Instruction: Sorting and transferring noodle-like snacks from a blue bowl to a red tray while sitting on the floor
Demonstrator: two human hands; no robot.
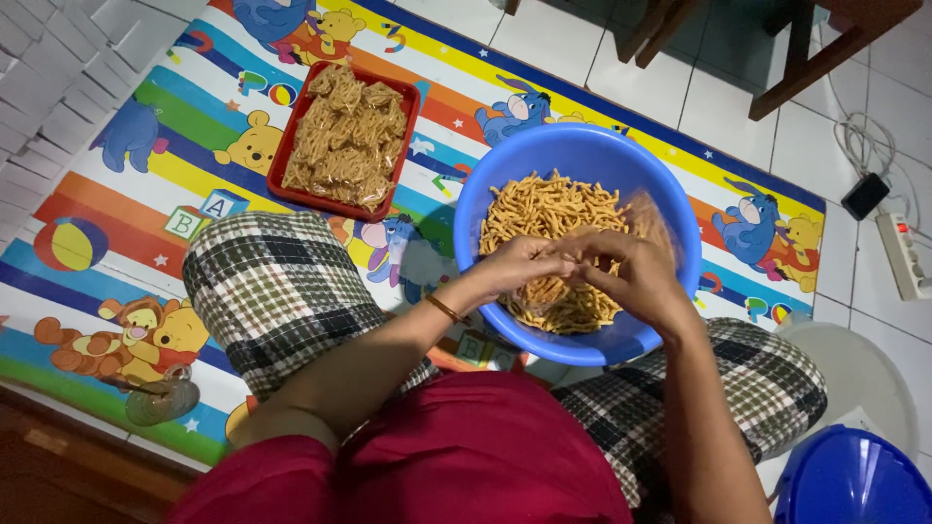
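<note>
Hands, left hand and right hand, pinch closed around a thin clear bag over the blue basin (light, slippery, its snack sticks brittle), best gripped at its mouth.

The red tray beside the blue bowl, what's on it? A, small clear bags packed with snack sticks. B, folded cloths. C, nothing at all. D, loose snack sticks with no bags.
A: the red tray on the mat is heaped with small clear bags of snack sticks, their plastic glinting, while the loose sticks lie in the blue bowl next to it.
</note>
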